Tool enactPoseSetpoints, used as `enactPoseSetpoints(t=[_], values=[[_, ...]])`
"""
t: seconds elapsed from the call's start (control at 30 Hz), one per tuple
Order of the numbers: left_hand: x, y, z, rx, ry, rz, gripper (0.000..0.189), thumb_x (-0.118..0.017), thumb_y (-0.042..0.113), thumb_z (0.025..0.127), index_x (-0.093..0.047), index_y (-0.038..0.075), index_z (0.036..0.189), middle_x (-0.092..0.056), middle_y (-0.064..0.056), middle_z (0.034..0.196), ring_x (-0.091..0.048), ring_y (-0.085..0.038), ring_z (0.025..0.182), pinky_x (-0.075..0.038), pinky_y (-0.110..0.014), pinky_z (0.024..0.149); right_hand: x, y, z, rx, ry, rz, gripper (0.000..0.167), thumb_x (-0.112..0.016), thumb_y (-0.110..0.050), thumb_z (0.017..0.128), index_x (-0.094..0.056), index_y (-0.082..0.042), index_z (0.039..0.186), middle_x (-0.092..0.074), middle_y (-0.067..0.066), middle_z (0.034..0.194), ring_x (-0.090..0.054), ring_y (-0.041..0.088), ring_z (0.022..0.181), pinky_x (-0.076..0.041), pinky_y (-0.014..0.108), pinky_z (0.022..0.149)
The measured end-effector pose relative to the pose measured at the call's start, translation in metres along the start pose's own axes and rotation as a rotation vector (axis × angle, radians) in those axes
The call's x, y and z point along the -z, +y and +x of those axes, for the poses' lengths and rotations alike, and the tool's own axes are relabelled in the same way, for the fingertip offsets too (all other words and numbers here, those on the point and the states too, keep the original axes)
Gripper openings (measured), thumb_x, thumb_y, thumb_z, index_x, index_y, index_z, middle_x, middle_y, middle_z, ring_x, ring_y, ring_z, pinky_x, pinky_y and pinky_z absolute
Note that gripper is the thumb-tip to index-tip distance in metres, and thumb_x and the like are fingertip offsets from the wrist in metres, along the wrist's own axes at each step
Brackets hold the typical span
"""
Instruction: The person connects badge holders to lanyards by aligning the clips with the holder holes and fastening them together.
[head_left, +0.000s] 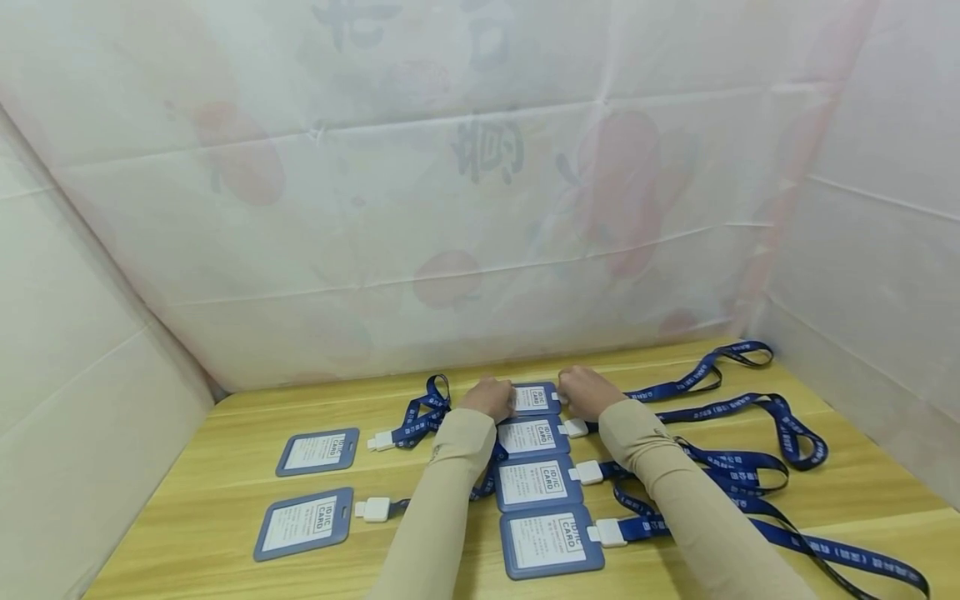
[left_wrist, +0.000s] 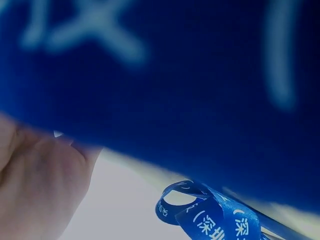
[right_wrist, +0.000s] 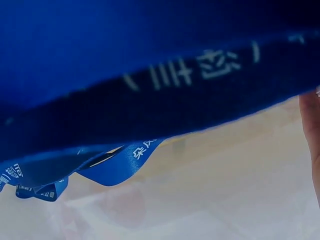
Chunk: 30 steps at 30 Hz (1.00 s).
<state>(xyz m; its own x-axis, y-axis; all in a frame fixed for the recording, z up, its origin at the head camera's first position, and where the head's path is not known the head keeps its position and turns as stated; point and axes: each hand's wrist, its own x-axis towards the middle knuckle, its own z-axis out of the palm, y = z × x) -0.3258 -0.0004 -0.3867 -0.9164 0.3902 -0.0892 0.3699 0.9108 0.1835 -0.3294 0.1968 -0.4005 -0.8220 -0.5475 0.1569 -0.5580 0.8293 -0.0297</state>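
In the head view, my left hand [head_left: 487,397] grips the left edge of the farthest blue badge holder [head_left: 535,398] in a column on the table. My right hand [head_left: 588,392] is at that holder's right side, pinching the white clip [head_left: 557,398] of a blue lanyard [head_left: 675,387]; most of the clip is hidden under the fingers. Nearer lie more holders with lanyard clips at their slots, such as the nearest badge holder [head_left: 551,542] and its white clip [head_left: 609,532]. In both wrist views, blurred blue lanyard straps cover much of the picture.
On the left lie two separate badge holders, a farther blue holder [head_left: 318,452] and a nearer holder [head_left: 303,523]. Beside them are a loose lanyard clip [head_left: 381,441] and another clip [head_left: 375,509]. Lanyards spread over the right of the wooden table [head_left: 187,483]. White cloth walls [head_left: 375,208] stand around it.
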Motion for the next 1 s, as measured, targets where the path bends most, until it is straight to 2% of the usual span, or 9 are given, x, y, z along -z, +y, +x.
enactPoseSetpoints(t=[0.53, 0.73, 1.0], values=[[0.0006, -0.0028, -0.0014, -0.005, 0.002, 0.007, 0.022, -0.078, 0.022, 0.091, -0.077, 0.011, 0.110, -0.070, -0.006, 0.103, -0.063, -0.020, 0.095, -0.055, -0.031, 0.080, -0.0008, -0.0015, 0.0017, -0.015, -0.012, 0.003, 0.012, -0.077, 0.011, 0.076, -0.076, 0.002, 0.082, -0.067, 0.010, 0.081, -0.065, 0.023, 0.072, -0.057, 0.032, 0.067], [-0.0007, -0.0016, -0.0026, -0.027, 0.036, 0.049, 0.021, -0.080, 0.022, 0.089, -0.079, 0.011, 0.107, -0.072, -0.005, 0.104, -0.067, -0.021, 0.099, -0.057, -0.033, 0.085, -0.0018, -0.0013, 0.0014, -0.017, -0.011, 0.012, 0.014, -0.077, 0.013, 0.075, -0.076, 0.001, 0.083, -0.067, 0.009, 0.081, -0.066, 0.024, 0.073, -0.058, 0.033, 0.069], [-0.0001, 0.0040, -0.0060, -0.006, 0.075, 0.108, 0.027, -0.080, 0.023, 0.089, -0.076, 0.010, 0.111, -0.073, -0.006, 0.105, -0.069, -0.022, 0.095, -0.058, -0.035, 0.080, -0.0049, 0.0009, 0.0011, -0.021, -0.004, -0.029, 0.018, -0.080, 0.011, 0.075, -0.076, 0.001, 0.089, -0.065, 0.007, 0.081, -0.065, 0.023, 0.075, -0.058, 0.033, 0.072]])
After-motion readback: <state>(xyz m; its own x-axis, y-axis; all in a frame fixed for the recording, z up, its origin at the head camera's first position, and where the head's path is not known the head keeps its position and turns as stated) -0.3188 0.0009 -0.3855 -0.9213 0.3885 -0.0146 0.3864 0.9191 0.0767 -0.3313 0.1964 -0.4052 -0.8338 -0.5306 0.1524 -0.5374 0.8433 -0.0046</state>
